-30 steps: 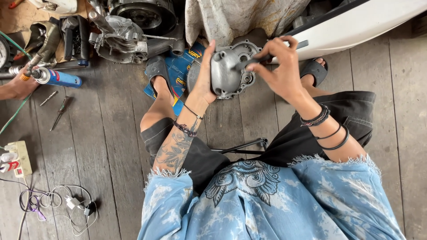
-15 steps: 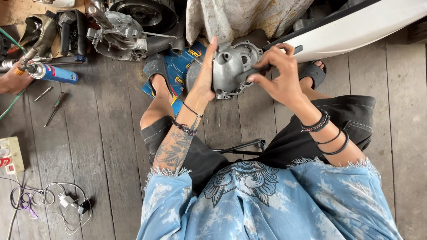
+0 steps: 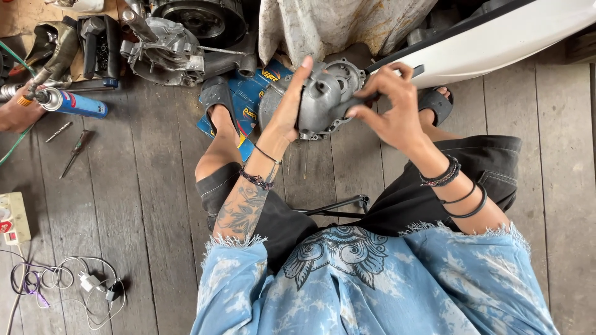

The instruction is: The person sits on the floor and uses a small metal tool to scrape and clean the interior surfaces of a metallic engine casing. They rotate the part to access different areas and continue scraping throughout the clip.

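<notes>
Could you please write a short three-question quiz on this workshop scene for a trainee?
1. True or false: the left hand lies flat against the grey metal engine cover.
2. What does the right hand press to the cover? A) a thin dark tool B) a hammer C) a rag
3. Which blue thing lies on the plank floor at the far left, near another person's hand?

Key: 1 true; 2 A; 3 the blue spray can.
</notes>
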